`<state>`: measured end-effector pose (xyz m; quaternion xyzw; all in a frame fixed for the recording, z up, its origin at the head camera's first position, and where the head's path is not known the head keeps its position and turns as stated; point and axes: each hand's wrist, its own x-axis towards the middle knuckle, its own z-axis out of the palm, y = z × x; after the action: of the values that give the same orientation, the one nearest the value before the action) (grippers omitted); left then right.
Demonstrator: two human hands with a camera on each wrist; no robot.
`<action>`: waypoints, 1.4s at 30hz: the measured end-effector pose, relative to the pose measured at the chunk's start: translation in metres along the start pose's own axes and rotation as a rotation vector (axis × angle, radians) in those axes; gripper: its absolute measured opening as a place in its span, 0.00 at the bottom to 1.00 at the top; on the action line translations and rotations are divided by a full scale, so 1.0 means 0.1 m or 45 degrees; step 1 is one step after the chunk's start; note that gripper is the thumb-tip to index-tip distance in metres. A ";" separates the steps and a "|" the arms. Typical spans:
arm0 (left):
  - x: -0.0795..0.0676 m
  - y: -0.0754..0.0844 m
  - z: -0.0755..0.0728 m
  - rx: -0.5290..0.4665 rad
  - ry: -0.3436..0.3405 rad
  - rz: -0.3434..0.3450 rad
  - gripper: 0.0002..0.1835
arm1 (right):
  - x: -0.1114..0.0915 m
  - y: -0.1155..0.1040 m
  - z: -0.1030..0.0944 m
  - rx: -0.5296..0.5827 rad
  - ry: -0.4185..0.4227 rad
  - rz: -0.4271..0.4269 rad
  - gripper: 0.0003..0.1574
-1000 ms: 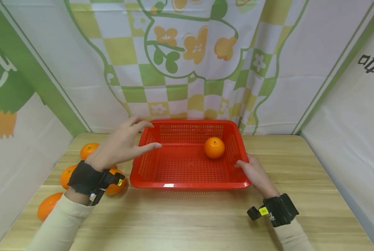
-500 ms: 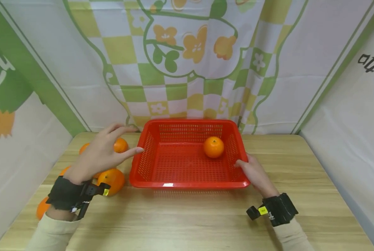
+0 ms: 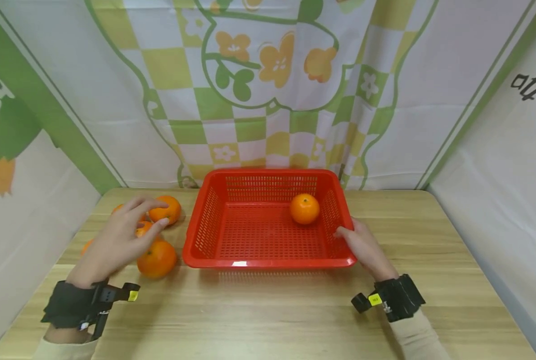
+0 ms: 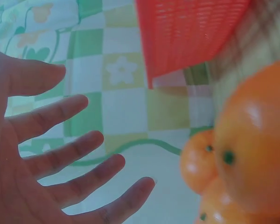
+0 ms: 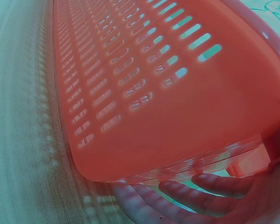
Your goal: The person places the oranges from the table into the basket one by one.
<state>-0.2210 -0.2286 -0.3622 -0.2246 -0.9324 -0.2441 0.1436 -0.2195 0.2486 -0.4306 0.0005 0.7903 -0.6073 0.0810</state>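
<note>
A red plastic basket (image 3: 268, 263) with slotted walls stands at the table's back, one orange (image 3: 304, 209) inside it toward the right. My right hand (image 3: 366, 248) grips the basket's right rim, thumb over the edge and fingers against the outer wall, as the right wrist view shows. Left of the basket, my left hand (image 3: 115, 240) hovers over a group of oranges (image 3: 157, 259), thumb and fingers spread apart and holding nothing. Its spread fingers (image 4: 74, 151) show in the left wrist view, with the oranges (image 4: 256, 140) off to the side. Part of the group is hidden under the hand.
The wooden table (image 3: 268, 315) runs up to a patterned curtain (image 3: 250, 135) behind the basket. Fabric walls close in the left and right sides. Another orange (image 3: 165, 210) lies at the back left, near the basket's left wall.
My left hand has moved left and toward me, from the basket's left rim to above the oranges. The right hand keeps its grip on the basket, which stays in place.
</note>
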 end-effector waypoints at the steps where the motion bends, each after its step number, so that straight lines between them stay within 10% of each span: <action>1: -0.03 -0.01 0.00 0.004 -0.011 -0.015 0.20 | 0.00 0.00 0.00 0.001 -0.003 0.001 0.25; 14: -0.22 -0.10 0.13 0.072 -0.251 -0.194 0.31 | 0.01 0.02 -0.01 -0.004 -0.001 0.016 0.26; 42: -0.37 -0.16 0.37 0.141 -0.283 -0.186 0.32 | 0.01 0.01 -0.01 -0.020 -0.007 0.003 0.26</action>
<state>-0.2025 -0.2346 -0.4136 -0.1735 -0.9685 -0.1755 0.0334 -0.2207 0.2493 -0.4318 -0.0009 0.7949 -0.6009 0.0840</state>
